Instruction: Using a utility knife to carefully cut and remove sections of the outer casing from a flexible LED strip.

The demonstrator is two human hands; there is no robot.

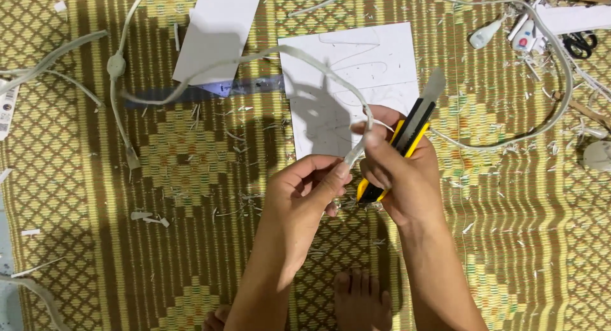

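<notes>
White cable [354,154] at frame centre is pinched in the closed left hand [305,191] while the right hand [398,169] grips a yellow utility knife [407,137]; stripping appears underway, demanding shallow, controlled cuts.

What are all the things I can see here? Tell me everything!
white cable: one long, white, looping over the mat, its end in both hands
utility knife: one, yellow and black, blade out, in the right hand
white sheets: two, white, upper middle of the mat
ruler: one, clear, beside the sheets
scissors: one pair, black handles, top right
shavings: many, white, scattered
woven mat: one, yellow-green and brown, under everything
feet: toes at bottom edge
left hand: pinching the cable end
right hand: gripping the knife
</notes>
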